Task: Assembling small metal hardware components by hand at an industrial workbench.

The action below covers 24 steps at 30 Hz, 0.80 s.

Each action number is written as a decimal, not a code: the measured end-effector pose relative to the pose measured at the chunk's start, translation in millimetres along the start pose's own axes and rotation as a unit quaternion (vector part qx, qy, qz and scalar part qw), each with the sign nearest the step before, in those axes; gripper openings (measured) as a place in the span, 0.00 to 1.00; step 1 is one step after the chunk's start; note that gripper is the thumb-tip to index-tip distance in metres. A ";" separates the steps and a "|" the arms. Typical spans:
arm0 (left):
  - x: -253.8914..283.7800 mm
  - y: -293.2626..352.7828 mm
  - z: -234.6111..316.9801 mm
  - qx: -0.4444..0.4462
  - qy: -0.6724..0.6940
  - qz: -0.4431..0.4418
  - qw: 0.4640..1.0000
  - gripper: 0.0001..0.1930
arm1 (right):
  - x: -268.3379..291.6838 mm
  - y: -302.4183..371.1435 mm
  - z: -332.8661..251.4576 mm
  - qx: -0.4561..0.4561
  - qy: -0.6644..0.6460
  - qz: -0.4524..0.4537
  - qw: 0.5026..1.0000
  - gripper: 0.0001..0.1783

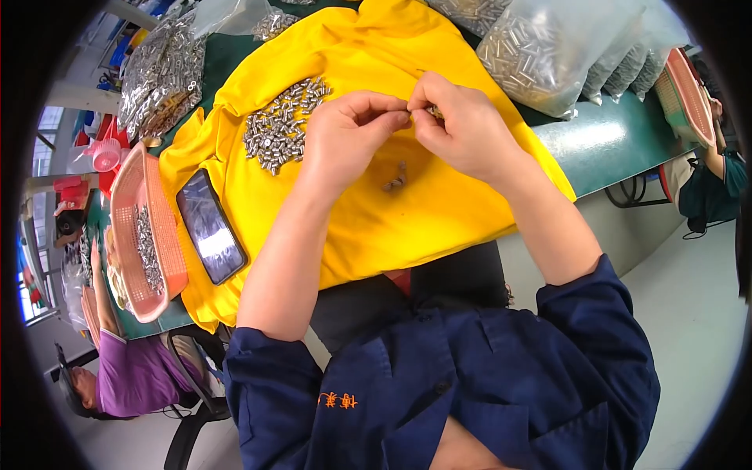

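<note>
Over a yellow cloth [439, 211], my left hand [345, 135] and my right hand [464, 124] meet fingertip to fingertip. Thumb and forefinger of my left hand are pinched; what sits between them is too small to make out. My right hand is closed too, with a bit of small metal parts [436, 112] glinting among its curled fingers. Left of my left hand spreads a pile of short silver metal fittings [274, 133]. Below my hands, a few small metal pieces [396, 178] lie loose on the cloth.
A black phone [211, 227] and a pink basket [163, 235] of metal parts lie at left. Clear bags of metal parts [536, 59] stand at back right, another bag [163, 74] at back left. Other people sit at both sides; one wears a purple shirt [145, 374].
</note>
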State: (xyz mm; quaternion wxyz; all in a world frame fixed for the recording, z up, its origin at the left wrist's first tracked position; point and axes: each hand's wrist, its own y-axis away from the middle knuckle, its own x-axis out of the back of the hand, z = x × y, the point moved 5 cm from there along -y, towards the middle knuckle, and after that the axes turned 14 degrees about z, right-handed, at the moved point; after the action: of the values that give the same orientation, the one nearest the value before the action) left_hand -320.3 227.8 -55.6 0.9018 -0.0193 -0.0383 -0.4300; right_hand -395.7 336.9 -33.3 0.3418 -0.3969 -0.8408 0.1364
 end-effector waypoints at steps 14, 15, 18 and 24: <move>6.0 -4.1 -6.3 -0.069 -0.058 0.008 0.996 0.08 | 6.2 -4.4 12.2 -0.050 -0.062 0.056 0.995 0.06; 5.2 -4.7 -6.5 -0.070 -0.057 0.008 0.996 0.08 | 7.4 -4.4 12.1 -0.050 -0.061 0.056 0.995 0.06; 12.5 -4.8 -7.3 -0.056 -0.022 0.035 0.998 0.08 | 7.7 -4.3 7.3 -0.071 -0.088 0.041 0.993 0.06; 5.4 -0.1 -14.6 0.124 0.225 -0.017 0.966 0.08 | 6.4 -4.6 6.9 -0.059 -0.133 0.044 0.988 0.06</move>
State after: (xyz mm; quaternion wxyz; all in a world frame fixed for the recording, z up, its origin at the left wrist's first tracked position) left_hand -316.2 222.6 -69.7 0.8752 0.1911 0.1122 -0.4301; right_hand -406.0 339.1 -33.0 0.1967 -0.4311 -0.8672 0.1529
